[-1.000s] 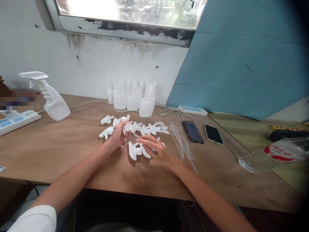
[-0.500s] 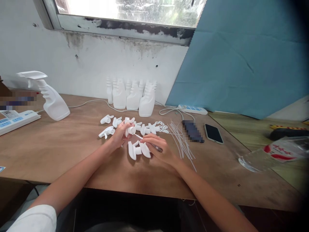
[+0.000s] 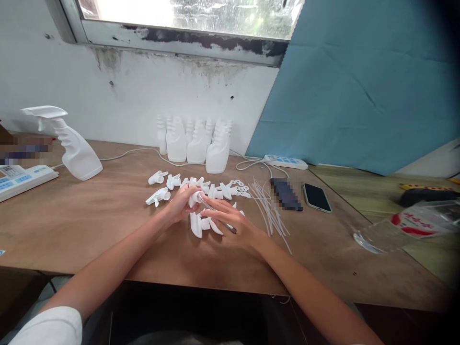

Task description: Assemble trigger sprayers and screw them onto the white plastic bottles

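White sprayer pt. (image 3: pixel 195 199) gripped in L hand (image 3: pixel 180 203), thin tool (image 3: pixel 230 227) gripped in R hand (image 3: pixel 237 221)

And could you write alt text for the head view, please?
A left hand holds a white spray head; the right hand holds a thin tool at its opening. More spray heads and thin tubes lie on the brown table, bottles behind.

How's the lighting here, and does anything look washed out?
Head view: the window is blown out on its left; head view: the tops of the standing bottles fade hazily into the white wall; head view: soft shadows lie on the desk, and the upper right corner darkens.
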`<state>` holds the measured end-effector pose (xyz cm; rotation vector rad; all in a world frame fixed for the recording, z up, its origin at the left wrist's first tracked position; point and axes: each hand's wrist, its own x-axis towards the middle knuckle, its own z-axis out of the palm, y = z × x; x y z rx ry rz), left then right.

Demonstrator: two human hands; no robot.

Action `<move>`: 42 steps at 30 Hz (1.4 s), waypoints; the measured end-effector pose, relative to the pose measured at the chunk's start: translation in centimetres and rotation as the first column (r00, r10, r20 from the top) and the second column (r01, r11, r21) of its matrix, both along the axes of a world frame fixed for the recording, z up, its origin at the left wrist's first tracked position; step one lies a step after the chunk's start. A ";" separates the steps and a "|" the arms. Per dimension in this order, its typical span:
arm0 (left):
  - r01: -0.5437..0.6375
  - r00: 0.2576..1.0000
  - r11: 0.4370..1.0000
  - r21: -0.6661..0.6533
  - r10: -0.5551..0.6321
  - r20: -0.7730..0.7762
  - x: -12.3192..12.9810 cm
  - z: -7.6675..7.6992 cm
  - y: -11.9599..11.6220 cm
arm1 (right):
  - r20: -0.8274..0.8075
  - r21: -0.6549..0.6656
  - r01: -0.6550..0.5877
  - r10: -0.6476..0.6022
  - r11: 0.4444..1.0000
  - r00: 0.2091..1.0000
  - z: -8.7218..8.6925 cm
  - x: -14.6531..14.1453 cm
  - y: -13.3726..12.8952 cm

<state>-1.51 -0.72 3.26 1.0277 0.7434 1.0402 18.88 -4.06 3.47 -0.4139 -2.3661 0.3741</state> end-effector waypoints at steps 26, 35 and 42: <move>-0.732 0.200 0.483 0.480 0.826 -0.527 -16.3 -2.1 8.8 | -0.469 -0.543 0.347 -0.619 0.764 0.630 -1.3 7.4 7.3; -0.468 -0.066 0.605 0.645 0.703 -0.708 -18.7 -4.7 7.2 | -0.433 -0.632 0.359 -0.697 0.687 0.571 -1.6 7.8 7.6; -0.677 -0.416 -0.073 0.733 0.859 -0.298 -24.1 -4.2 6.6 | -0.450 -0.666 0.332 -0.715 0.668 0.536 -1.2 7.9 7.3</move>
